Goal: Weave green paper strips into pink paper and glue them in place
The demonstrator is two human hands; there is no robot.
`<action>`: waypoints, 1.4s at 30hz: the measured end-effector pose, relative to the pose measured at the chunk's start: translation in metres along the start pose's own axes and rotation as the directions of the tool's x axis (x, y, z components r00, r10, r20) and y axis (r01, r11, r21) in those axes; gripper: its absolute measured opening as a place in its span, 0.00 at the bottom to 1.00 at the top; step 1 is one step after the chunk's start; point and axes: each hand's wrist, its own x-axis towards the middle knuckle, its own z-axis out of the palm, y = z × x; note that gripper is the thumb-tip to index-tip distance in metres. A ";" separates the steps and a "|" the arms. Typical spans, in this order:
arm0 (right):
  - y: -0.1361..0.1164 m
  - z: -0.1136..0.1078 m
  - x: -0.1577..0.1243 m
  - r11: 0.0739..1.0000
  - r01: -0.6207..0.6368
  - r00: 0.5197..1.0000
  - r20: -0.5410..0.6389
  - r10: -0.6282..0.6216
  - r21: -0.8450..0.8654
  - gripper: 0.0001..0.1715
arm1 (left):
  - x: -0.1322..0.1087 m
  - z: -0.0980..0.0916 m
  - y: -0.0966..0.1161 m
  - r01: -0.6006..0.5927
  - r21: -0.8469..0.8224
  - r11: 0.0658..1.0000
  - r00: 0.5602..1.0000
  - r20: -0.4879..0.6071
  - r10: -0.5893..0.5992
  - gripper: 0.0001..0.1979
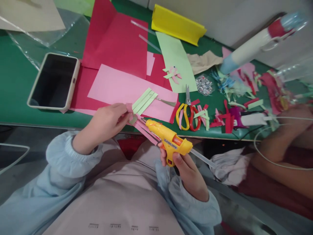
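Observation:
My left hand (107, 122) pinches a small bundle of paper strips (141, 106), pale green ones fanning up and pink ones pointing down to the right. My right hand (183, 166) is wrapped round the grip of a yellow glue gun (168, 138). The gun's nozzle points left and sits right at the pink strips beside my left fingers. A clear glue stick pokes out of the gun's back end toward the lower right. Both hands hover just in front of the green table's near edge (36, 119), above my lap.
Pink paper (117, 86) and red paper (119, 42) lie on the table, with a phone (55, 81) at the left, scissors (187, 112), a green sheet (176, 62), a yellow folded sheet (177, 24) and scattered paper scraps (227, 119). Another person's arm (283, 143) reaches in at the right.

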 end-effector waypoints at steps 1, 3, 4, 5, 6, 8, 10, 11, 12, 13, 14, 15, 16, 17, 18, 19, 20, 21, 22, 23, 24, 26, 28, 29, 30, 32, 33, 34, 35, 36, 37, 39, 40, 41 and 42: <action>0.001 0.000 0.000 1.000 -0.003 1.000 -0.004 0.003 0.019 0.27 | 0.000 0.000 0.000 -0.002 0.027 1.000 1.000 0.000 0.002 0.14; 0.005 -0.002 -0.002 0.998 -0.001 1.000 -0.031 0.003 0.063 0.27 | -0.001 -0.001 0.002 -0.011 0.073 0.997 1.000 -0.002 0.011 0.15; 0.007 -0.004 -0.003 0.996 0.004 0.998 -0.056 0.001 0.086 0.27 | -0.001 -0.002 0.002 -0.019 0.082 0.996 1.000 -0.001 0.019 0.16; 0.009 -0.006 -0.004 0.994 0.014 0.996 -0.087 -0.004 0.106 0.27 | -0.002 -0.002 0.003 -0.028 0.079 0.997 1.000 -0.001 0.028 0.16; 0.011 -0.007 -0.005 0.992 0.028 0.992 -0.122 -0.013 0.120 0.27 | -0.003 -0.002 0.004 -0.038 0.067 0.997 0.999 -0.005 0.038 0.17; 0.012 -0.012 -0.007 0.989 0.066 0.980 -0.194 -0.038 0.136 0.25 | -0.005 -0.003 0.005 -0.060 0.038 0.997 0.998 -0.015 0.061 0.15; 0.010 -0.016 -0.009 0.981 0.106 0.970 -0.235 -0.065 0.162 0.22 | -0.006 -0.003 0.005 -0.088 0.015 0.996 0.996 -0.020 0.088 0.14; 0.009 -0.017 -0.009 0.975 0.124 0.966 -0.246 -0.076 0.186 0.20 | -0.007 -0.003 0.005 -0.101 0.007 0.995 0.995 -0.019 0.101 0.13; 0.007 -0.019 -0.010 0.967 0.141 0.963 -0.256 -0.084 0.212 0.19 | -0.007 -0.003 0.005 -0.112 0.000 0.994 0.994 -0.015 0.112 0.13; 0.006 -0.020 -0.010 0.959 0.155 0.961 -0.263 -0.091 0.236 0.17 | -0.008 -0.004 0.005 -0.124 -0.009 0.992 0.992 -0.009 0.124 0.13; 0.005 -0.021 -0.010 0.953 0.165 0.958 -0.271 -0.093 0.256 0.16 | -0.008 -0.004 0.004 -0.135 -0.019 0.991 0.991 -0.003 0.135 0.12; 0.005 -0.022 -0.010 0.948 0.168 0.956 -0.280 -0.090 0.269 0.16 | -0.009 -0.005 0.004 -0.145 -0.027 0.989 0.989 0.001 0.145 0.12; 0.005 -0.023 -0.010 0.946 0.167 0.954 -0.287 -0.085 0.276 0.16 | -0.010 -0.005 0.003 -0.152 -0.035 0.988 0.988 0.007 0.153 0.11; 0.006 -0.023 -0.010 0.945 0.166 0.955 -0.286 -0.082 0.283 0.16 | -0.010 -0.006 0.003 -0.154 -0.042 0.987 0.988 0.015 0.155 0.11; 0.007 -0.023 -0.010 0.942 0.166 0.957 -0.279 -0.083 0.291 0.17 | -0.011 -0.006 0.003 -0.152 -0.048 0.987 0.988 0.021 0.154 0.10; 0.007 -0.022 -0.009 0.939 0.167 0.960 -0.265 -0.086 0.302 0.19 | -0.012 -0.006 0.003 -0.148 -0.052 0.988 0.988 0.029 0.150 0.10; 0.008 -0.021 -0.009 0.934 0.170 0.964 -0.248 -0.092 0.314 0.20 | -0.012 -0.006 0.003 -0.144 -0.053 0.988 0.989 0.033 0.146 0.09; 0.008 -0.021 -0.008 0.928 0.176 0.968 -0.231 -0.101 0.330 0.21 | -0.013 -0.006 0.003 -0.143 -0.052 0.988 0.989 0.035 0.145 0.08; 0.007 -0.020 -0.008 0.921 0.181 0.971 -0.214 -0.110 0.346 0.21 | -0.013 -0.006 0.003 -0.143 -0.047 0.989 0.989 0.035 0.145 0.08; 0.007 -0.019 -0.007 0.914 0.185 0.972 -0.204 -0.117 0.361 0.21 | -0.013 -0.005 0.003 -0.146 -0.040 0.988 0.989 0.032 0.147 0.08; 0.007 -0.019 -0.007 0.908 0.188 0.973 -0.199 -0.119 0.374 0.20 | -0.014 -0.003 0.003 -0.152 -0.031 0.988 0.988 0.026 0.153 0.08; 0.006 -0.019 -0.007 0.902 0.188 0.973 -0.197 -0.118 0.388 0.20 | -0.015 -0.001 0.002 -0.169 -0.011 0.986 0.985 0.012 0.169 0.08; 0.005 -0.019 -0.007 0.900 0.186 0.973 -0.201 -0.112 0.395 0.20 | -0.016 0.001 0.001 -0.197 0.015 0.980 0.980 -0.007 0.197 0.09; 0.006 -0.019 -0.007 0.898 0.188 0.972 -0.204 -0.113 0.398 0.20 | -0.017 0.001 0.001 -0.211 0.031 0.977 0.977 -0.019 0.211 0.09; 0.006 -0.020 -0.008 0.897 0.188 0.973 -0.201 -0.114 0.401 0.20 | -0.018 0.001 0.001 -0.220 0.048 0.974 0.975 -0.028 0.222 0.09; 0.007 -0.020 -0.008 0.892 0.192 0.974 -0.194 -0.120 0.410 0.19 | -0.019 0.001 0.001 -0.235 0.080 0.969 0.970 -0.041 0.238 0.09; 0.008 -0.020 -0.008 0.889 0.192 0.974 -0.191 -0.121 0.415 0.19 | -0.020 0.000 0.002 -0.241 0.093 0.966 0.968 -0.044 0.246 0.09; 0.008 -0.020 -0.009 0.887 0.191 0.975 -0.188 -0.121 0.420 0.20 | -0.021 0.000 0.002 -0.247 0.108 0.963 0.967 -0.045 0.253 0.10; 0.009 -0.020 -0.009 0.886 0.191 0.975 -0.187 -0.121 0.424 0.20 | -0.022 0.001 0.002 -0.249 0.126 0.960 0.965 -0.045 0.257 0.10; 0.009 -0.020 -0.009 0.885 0.192 0.975 -0.188 -0.122 0.425 0.20 | -0.022 0.001 0.002 -0.252 0.149 0.956 0.964 -0.050 0.262 0.10; 0.009 -0.020 -0.010 0.885 0.194 0.974 -0.188 -0.124 0.423 0.20 | -0.023 0.002 0.002 -0.257 0.175 0.950 0.961 -0.054 0.270 0.11; 0.007 -0.019 -0.010 0.886 0.195 0.975 -0.178 -0.130 0.420 0.21 | -0.025 0.004 0.001 -0.272 0.232 0.934 0.954 -0.061 0.293 0.12; 0.006 -0.019 -0.010 0.886 0.196 0.976 -0.171 -0.134 0.421 0.21 | -0.025 0.005 0.001 -0.279 0.253 0.926 0.951 -0.064 0.304 0.12; 0.005 -0.018 -0.010 0.885 0.197 0.977 -0.163 -0.139 0.423 0.21 | -0.026 0.005 0.001 -0.284 0.267 0.921 0.949 -0.063 0.310 0.12; 0.004 -0.018 -0.010 0.884 0.199 0.977 -0.158 -0.144 0.423 0.21 | -0.027 0.006 0.001 -0.286 0.275 0.918 0.948 -0.057 0.312 0.12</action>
